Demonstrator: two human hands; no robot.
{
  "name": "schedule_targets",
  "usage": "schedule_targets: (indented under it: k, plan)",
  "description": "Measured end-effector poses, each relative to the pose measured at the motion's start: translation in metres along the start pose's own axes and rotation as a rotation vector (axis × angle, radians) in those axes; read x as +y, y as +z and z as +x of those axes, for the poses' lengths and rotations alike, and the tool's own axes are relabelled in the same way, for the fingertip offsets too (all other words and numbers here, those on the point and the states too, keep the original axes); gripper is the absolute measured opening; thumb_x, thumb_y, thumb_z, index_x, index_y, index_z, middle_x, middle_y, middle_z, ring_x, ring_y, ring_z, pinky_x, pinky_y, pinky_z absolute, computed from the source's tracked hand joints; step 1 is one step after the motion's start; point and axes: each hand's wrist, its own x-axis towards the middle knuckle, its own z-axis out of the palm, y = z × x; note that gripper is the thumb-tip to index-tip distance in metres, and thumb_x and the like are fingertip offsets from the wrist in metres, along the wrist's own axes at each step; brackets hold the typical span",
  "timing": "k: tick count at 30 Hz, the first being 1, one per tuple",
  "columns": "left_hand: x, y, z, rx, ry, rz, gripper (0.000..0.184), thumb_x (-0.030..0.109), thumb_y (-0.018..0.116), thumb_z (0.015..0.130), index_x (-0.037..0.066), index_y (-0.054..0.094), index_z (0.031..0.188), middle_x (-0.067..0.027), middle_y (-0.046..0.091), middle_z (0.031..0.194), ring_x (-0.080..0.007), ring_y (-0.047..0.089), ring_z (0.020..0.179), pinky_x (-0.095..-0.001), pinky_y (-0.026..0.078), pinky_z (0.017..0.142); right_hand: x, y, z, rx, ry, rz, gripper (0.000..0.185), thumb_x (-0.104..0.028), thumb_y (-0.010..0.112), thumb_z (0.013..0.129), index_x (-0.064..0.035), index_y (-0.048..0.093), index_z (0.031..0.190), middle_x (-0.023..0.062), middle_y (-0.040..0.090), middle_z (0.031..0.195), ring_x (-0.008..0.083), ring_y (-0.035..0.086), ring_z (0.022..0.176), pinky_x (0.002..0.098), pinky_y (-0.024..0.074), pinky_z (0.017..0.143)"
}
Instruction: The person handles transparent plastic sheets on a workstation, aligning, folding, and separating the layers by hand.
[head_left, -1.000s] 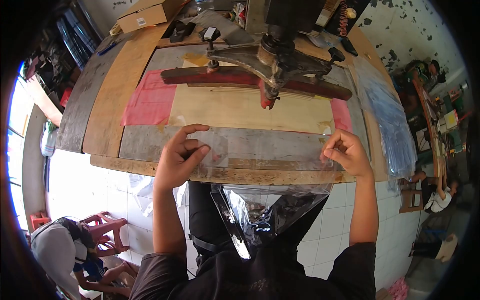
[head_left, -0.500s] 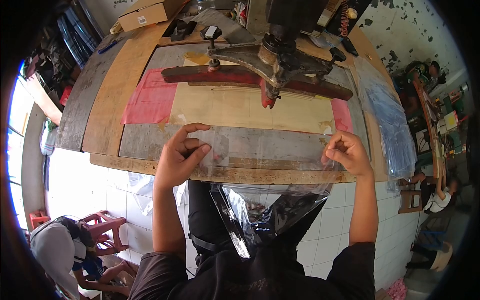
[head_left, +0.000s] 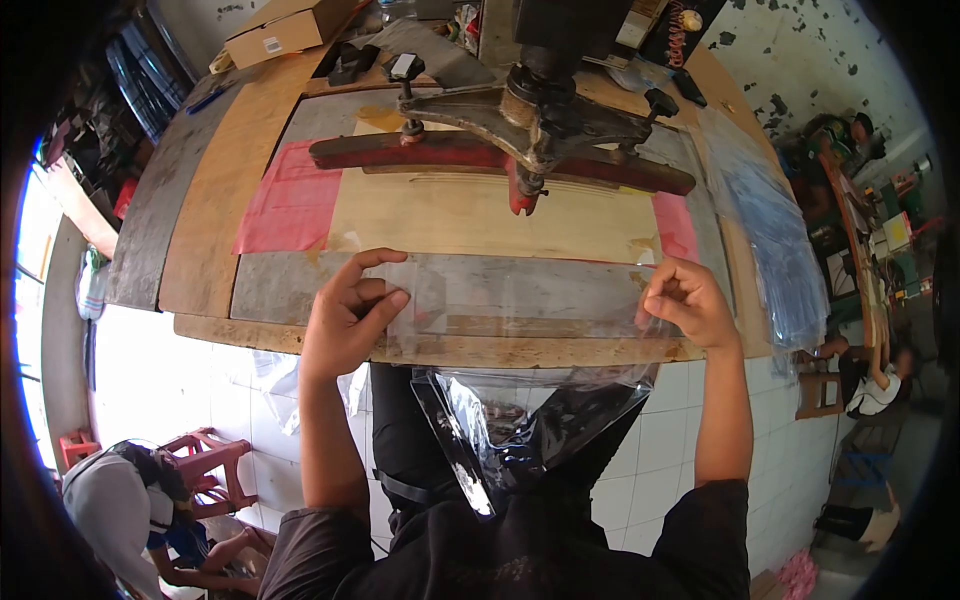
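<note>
A clear plastic sheet stretches between my two hands and hangs over the table's front edge, down in front of my lap. Its left side is held between the thumb and fingers of my left hand, whose index finger is bent above. My right hand pinches the other side, fingers curled in. Just beyond the sheet lies a cream-coloured panel with a pink strip at its left end. Above the panel is a red bar, fixed under a dark metal press head.
Clear bluish plastic sheets are stacked on the table's right side. A cardboard box stands at the back left. One person sits low at left beside a red stool; other people are at right.
The view has shifted a little, so the table and press appear slightly further left. Both hands keep their hold on the plastic sheet, with hardly any movement.
</note>
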Motion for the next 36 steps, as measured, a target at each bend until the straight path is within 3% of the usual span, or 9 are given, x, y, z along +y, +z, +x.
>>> schedule_targets:
  k: [9, 20, 33, 36]
  plan:
    - [-0.003, 0.001, 0.000, 0.019, 0.000, -0.056, 0.040, 0.000, 0.066, 0.100, -0.001, 0.056, 0.139, 0.0029, 0.070, 0.079, 0.0003, 0.052, 0.070, -0.0188, 0.039, 0.065, -0.007, 0.003, 0.000, 0.024, -0.008, 0.055, 0.015, -0.005, 0.071, 0.099, -0.0058, 0.058, 0.094, 0.0048, 0.070, 0.081, 0.0142, 0.073, 0.076, 0.0275, 0.0551, 0.070]
    - [0.001, 0.000, 0.000, 0.013, -0.008, -0.078, 0.040, -0.002, 0.066, 0.100, -0.003, 0.054, 0.138, -0.0044, 0.077, 0.086, -0.0018, 0.063, 0.080, -0.0190, 0.047, 0.072, -0.018, 0.008, -0.002, 0.114, -0.010, 0.032, 0.020, -0.002, 0.073, 0.098, -0.0067, 0.053, 0.099, 0.0041, 0.069, 0.082, 0.0142, 0.073, 0.076, 0.0278, 0.0548, 0.071]
    - [-0.003, 0.000, 0.000, 0.045, -0.002, -0.056, 0.039, 0.000, 0.068, 0.099, -0.003, 0.057, 0.137, -0.0014, 0.076, 0.082, 0.0001, 0.059, 0.073, -0.0181, 0.044, 0.068, -0.026, -0.003, -0.006, 0.111, 0.003, 0.058, 0.025, -0.003, 0.078, 0.095, -0.0071, 0.054, 0.096, 0.0046, 0.071, 0.082, 0.0154, 0.075, 0.079, 0.0276, 0.0573, 0.074]
    - [-0.004, -0.001, 0.000, 0.024, 0.001, -0.049, 0.041, 0.000, 0.066, 0.100, -0.004, 0.053, 0.139, -0.0016, 0.075, 0.085, -0.0027, 0.064, 0.077, -0.0191, 0.048, 0.070, -0.029, -0.002, -0.006, 0.097, 0.019, 0.070, 0.023, -0.002, 0.077, 0.095, -0.0072, 0.055, 0.098, 0.0054, 0.072, 0.084, 0.0159, 0.075, 0.080, 0.0281, 0.0563, 0.076]
